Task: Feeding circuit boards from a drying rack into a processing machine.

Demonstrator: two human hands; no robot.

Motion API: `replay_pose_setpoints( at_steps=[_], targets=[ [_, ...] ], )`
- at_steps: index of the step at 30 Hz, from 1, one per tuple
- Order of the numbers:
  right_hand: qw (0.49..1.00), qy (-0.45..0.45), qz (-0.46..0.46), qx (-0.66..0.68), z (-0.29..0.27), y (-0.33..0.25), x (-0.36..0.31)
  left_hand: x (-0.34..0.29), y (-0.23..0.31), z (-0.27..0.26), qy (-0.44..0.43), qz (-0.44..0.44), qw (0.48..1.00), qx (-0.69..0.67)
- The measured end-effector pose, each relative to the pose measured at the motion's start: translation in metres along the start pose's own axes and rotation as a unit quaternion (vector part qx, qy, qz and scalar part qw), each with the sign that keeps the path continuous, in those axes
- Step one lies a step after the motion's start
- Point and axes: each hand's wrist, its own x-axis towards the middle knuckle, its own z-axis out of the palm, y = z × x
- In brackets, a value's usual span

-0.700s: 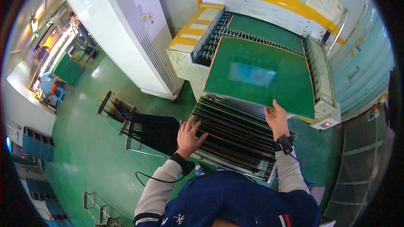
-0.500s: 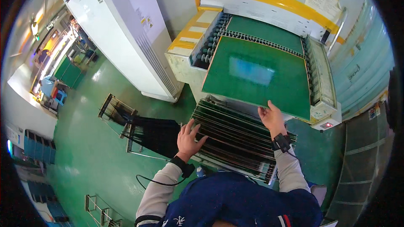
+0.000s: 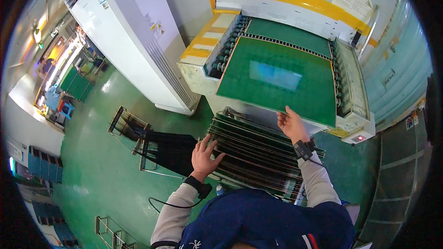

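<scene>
A large green rectangular panel (image 3: pixel 272 71) lies on the rollers of a machine in front of me, with a bluish reflection on its face. At its near edge is my right hand (image 3: pixel 293 124), its thumb and finger apart; the thumb tip overlaps the edge, and firm contact is hard to tell. Below the machine stands a rack (image 3: pixel 258 152) filled with several thin dark panels set on edge. My left hand (image 3: pixel 204 157) is open over the rack's left end, fingers spread, holding nothing. Both wrists wear black straps with small devices and cables.
The roller machine (image 3: pixel 353 80) carries a second green panel (image 3: pixel 288 37) farther in. A tall white cabinet unit (image 3: pixel 124 41) stands to the left. Wire racks (image 3: pixel 159 150) and a metal frame (image 3: pixel 113 233) sit on the green floor. Translucent sheeting (image 3: pixel 397 60) hangs at right. People work far left.
The near green panel has moved farther into the machine, narrowing the gap to the second panel. My right hand has shifted slightly up and left with its edge; my left hand stays over the rack.
</scene>
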Motion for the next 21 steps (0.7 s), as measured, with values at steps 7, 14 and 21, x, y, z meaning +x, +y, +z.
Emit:
replay_pose_setpoints(
  at_steps=[7, 14, 21],
  targets=[
    [1.000, -0.011, -0.006, 0.008, -0.002, -0.008, 0.013, -0.001, 0.001, -0.001, 0.003, -0.001, 1.000, 0.008],
    [1.000, -0.011, -0.007, 0.017, -0.004, -0.007, 0.023, 0.000, 0.005, -0.005, 0.002, -0.005, 1.000, -0.006],
    [0.999, -0.004, -0.035, -0.014, -0.011, -0.008, 0.030, -0.001, 0.002, -0.002, 0.007, -0.006, 1.000, -0.003]
  ],
)
